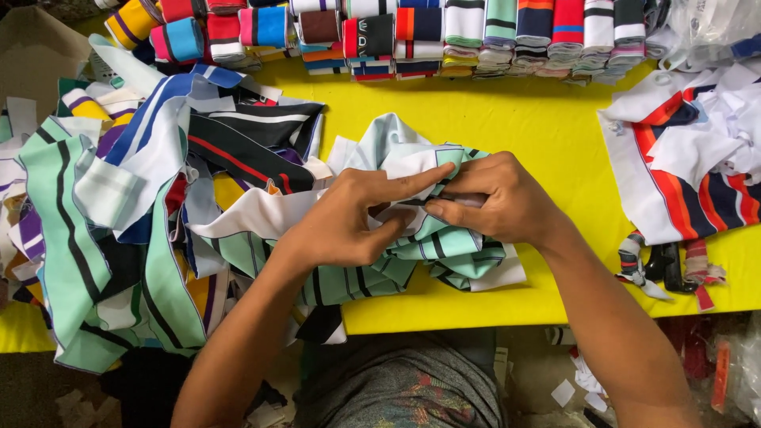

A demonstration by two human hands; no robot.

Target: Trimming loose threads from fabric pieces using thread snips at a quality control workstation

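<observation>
Head view shows both hands meeting at the centre of the yellow surface point(515, 119) over a bunch of mint-green striped knit collars point(444, 246). The left hand point(349, 222) has its fingers point(412, 181) stretched across the top of the bunch, forefinger pointing toward three o'clock and thumb tucked under a fold. The right hand point(499, 202) has its fingers curled narrow, pinching a white-edged strip at the spot where the two hands touch.

Judging from this grip, the work goes best if the pinch stays at the edge of one single strip, with the left hand pressing the rest of the bunch flat so that only one layer lifts. The stripes should line up edge to edge before the piece is drawn free, since these ribbed strips look limp and would twist easily.

At nine o'clock lies a loose heap of mixed striped collars point(135, 206), green, blue, black and white, overlapping the bunch in hand. Along twelve o'clock runs a row of folded collar stacks point(444, 40), sorted by colour. At three o'clock sit white pieces with red and navy bands point(682, 174), and a few short knotted strips point(674, 265) just below them.

No bin or tray shows on the surface; a brown cardboard box point(32, 59) sits at ten o'clock, and I cannot tell what is in it.
</observation>
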